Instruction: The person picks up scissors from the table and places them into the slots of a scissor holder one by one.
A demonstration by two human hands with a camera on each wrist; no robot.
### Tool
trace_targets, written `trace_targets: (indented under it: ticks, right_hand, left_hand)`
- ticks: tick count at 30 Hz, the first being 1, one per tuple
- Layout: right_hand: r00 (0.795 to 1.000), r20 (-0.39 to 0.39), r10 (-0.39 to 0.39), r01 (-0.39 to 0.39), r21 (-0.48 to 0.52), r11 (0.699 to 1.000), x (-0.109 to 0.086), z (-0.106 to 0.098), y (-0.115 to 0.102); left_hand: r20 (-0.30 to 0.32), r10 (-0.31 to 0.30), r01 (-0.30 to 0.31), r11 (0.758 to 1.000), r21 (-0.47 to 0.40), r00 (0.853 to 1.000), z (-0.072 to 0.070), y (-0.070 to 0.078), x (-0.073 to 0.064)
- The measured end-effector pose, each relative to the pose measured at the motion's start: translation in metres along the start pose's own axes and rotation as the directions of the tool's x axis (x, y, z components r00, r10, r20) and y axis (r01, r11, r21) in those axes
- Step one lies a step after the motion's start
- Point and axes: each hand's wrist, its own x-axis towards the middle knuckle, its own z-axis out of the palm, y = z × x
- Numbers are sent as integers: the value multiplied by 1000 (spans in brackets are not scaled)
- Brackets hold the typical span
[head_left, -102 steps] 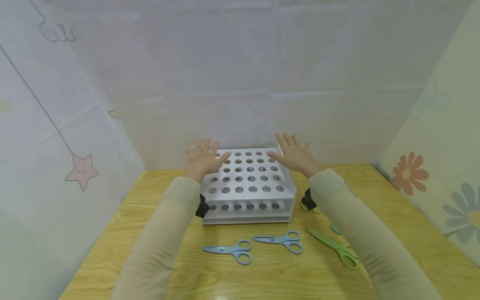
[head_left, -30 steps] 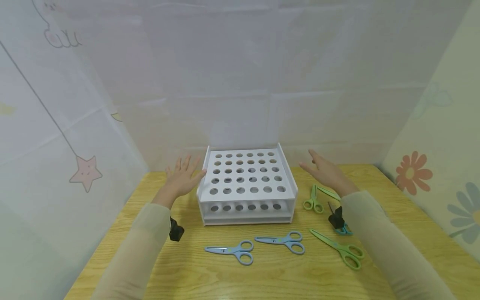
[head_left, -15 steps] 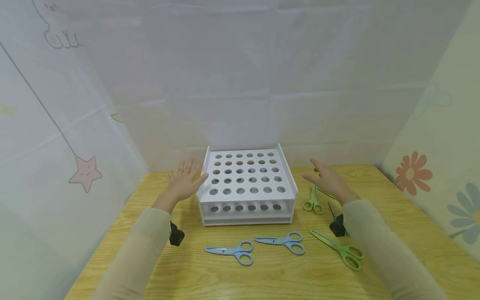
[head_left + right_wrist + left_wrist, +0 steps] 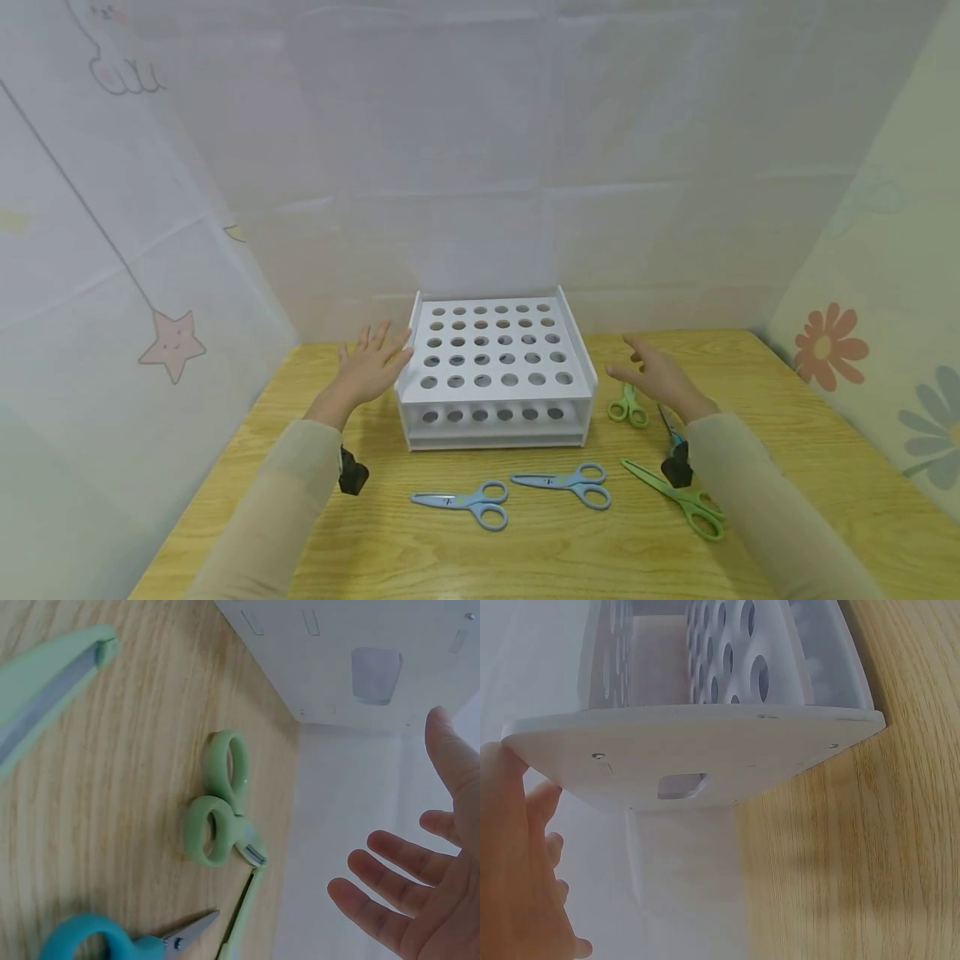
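Note:
A white rack (image 4: 495,367) with rows of round holes stands on the wooden table, on two levels. At its left side is my left hand (image 4: 363,371), fingers spread and straight, holding nothing. In the left wrist view the thumb of my left hand (image 4: 514,855) lies at the corner of the side panel (image 4: 697,754); I cannot tell if it touches. To the right of the rack, apart from it, my right hand (image 4: 660,375) hovers with nothing in it. Green scissors (image 4: 225,802) lie beneath it, and teal scissors (image 4: 112,941) are close by.
Two light blue scissors (image 4: 465,502) lie in front of the rack. Green scissors (image 4: 678,500) sit at the right front, partly under the sleeve. Another green blade (image 4: 240,919) shows in the right wrist view. A pale sheet (image 4: 480,150) hangs behind the table.
Both hands have moved from above the rack's far corners out to its two sides. In the last second the right hand has come slightly lower and nearer. The rack stays put.

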Motion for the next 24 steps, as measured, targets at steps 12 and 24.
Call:
trace_targets:
  ticks: [12, 24]
  right_hand:
    - [999, 21, 33, -34, 51, 998, -2, 16, 20]
    - [998, 37, 43, -46, 73, 996, -10, 24, 27]
  left_hand:
    - [9, 0, 1, 999, -33, 1000, 0, 0, -1]
    - [8, 1, -1, 999, -32, 1000, 2, -2, 1]
